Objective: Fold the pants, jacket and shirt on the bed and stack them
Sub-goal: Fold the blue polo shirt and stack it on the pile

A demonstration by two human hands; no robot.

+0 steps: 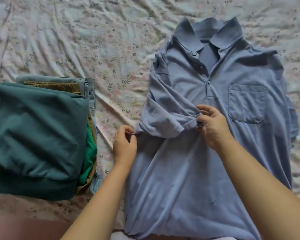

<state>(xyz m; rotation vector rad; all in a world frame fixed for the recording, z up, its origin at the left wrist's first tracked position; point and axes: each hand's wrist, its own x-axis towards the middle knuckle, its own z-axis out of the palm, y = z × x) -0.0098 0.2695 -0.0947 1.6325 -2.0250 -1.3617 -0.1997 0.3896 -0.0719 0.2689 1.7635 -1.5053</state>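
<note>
A light blue polo shirt lies face up on the bed, collar away from me, chest pocket on the right. Its left sleeve is folded inward across the front. My left hand pinches the shirt's left side edge just below that sleeve. My right hand grips the bunched cuff of the folded sleeve near the shirt's middle. On the left sits a stack of folded clothes: a dark teal jacket on top, with brown and green fabric beneath it and light denim pants showing at the stack's right edge.
The floral bedsheet is wrinkled and spreads behind and between the shirt and the stack. The bed's near edge runs along the bottom left, with a reddish-brown surface below it.
</note>
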